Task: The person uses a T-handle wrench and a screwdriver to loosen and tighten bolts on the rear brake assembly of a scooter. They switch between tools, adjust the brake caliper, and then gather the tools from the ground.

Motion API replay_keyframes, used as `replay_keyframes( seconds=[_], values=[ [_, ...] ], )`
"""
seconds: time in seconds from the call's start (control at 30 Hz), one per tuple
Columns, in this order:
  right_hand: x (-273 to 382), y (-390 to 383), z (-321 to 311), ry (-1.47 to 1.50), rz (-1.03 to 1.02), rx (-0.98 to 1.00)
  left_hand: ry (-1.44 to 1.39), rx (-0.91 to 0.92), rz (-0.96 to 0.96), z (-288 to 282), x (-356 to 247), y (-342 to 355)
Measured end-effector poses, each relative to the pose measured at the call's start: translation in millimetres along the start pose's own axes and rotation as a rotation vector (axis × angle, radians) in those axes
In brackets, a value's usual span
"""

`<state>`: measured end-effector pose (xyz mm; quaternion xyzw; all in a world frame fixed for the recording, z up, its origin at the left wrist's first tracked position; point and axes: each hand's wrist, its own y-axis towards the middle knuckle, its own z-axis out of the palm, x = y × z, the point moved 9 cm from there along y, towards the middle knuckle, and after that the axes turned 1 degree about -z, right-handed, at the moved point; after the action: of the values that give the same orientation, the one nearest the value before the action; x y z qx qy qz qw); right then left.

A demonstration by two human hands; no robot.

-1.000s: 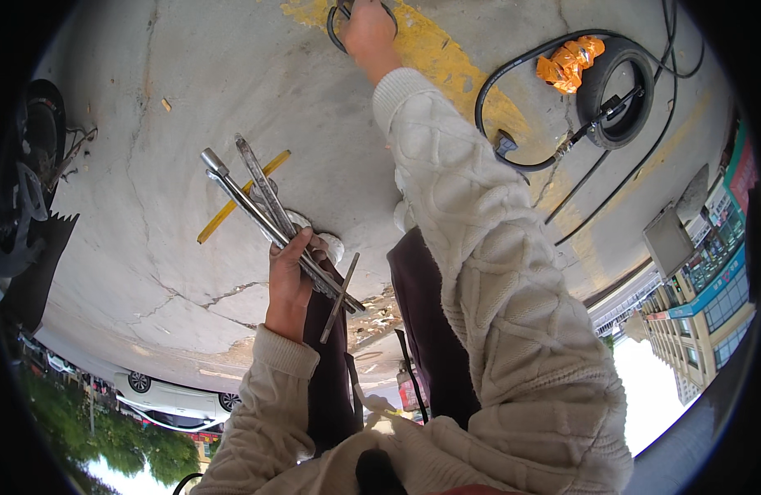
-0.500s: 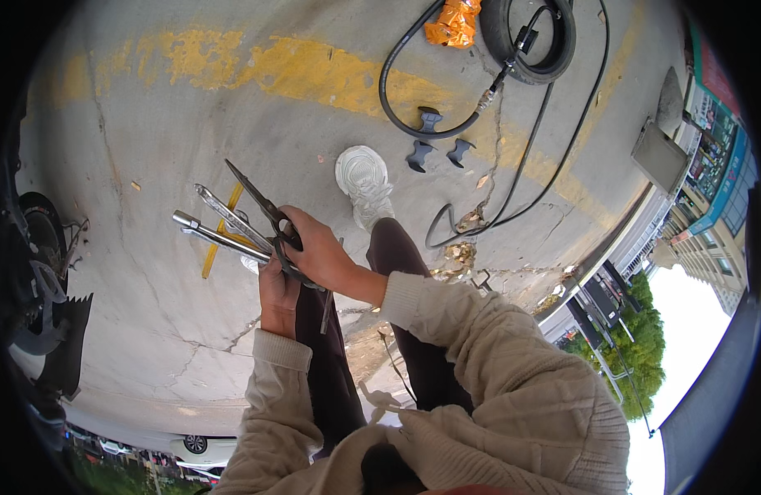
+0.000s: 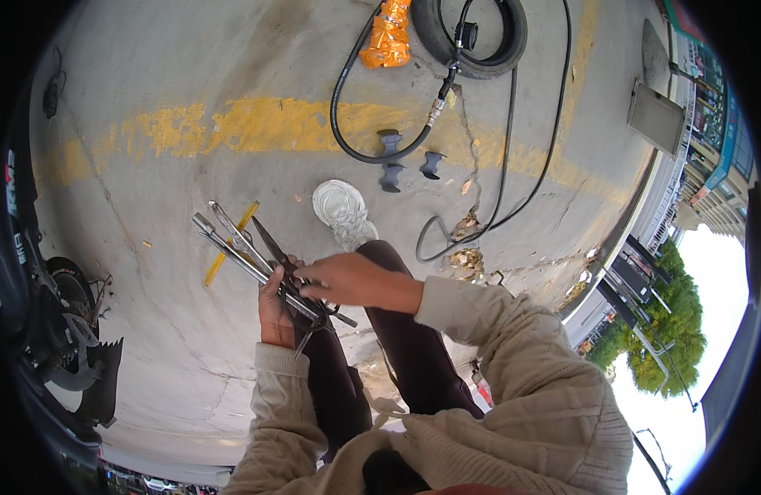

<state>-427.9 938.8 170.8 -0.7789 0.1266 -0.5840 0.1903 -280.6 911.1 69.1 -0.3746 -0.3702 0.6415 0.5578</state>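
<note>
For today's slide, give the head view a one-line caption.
Left hand grips a bundle of metal tools; right hand touches it above cracked concrete.

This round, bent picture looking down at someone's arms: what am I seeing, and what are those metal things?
A camera on the person's head looks down through a fisheye lens, so straight lines curve. The left hand grips a bundle of long metal hand tools; the right hand reaches across and touches them. Below is a concrete floor with a worn yellow line. On it lie a black hose, a tyre, an orange package and a yellow stick. The white shoe is the person's own.
</note>
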Motion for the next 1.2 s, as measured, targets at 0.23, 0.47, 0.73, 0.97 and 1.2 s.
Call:
replay_keyframes(
  seconds=[0.23, 0.47, 0.73, 0.97, 1.2],
  values=[
    [-284, -102, -282, 0.052, 0.819, -1.615, 0.028, 0.074, -0.059, 26, -5, -48],
    [-277, -66, -307, 1.686, 0.346, -1.331, 0.293, -0.050, -0.117, 62, -43, -187],
    [-75, -226, -387, 1.597, -0.059, -1.336, 0.261, -0.034, -0.027, 159, -83, -320],
    [113, -397, -417, 1.571, -0.129, -1.486, 0.213, 0.138, 0.013, 310, -107, -418],
    [277, -551, -491, 1.729, -0.649, -1.555, 0.163, 0.267, 0.126, 471, -167, -533]
  ],
)
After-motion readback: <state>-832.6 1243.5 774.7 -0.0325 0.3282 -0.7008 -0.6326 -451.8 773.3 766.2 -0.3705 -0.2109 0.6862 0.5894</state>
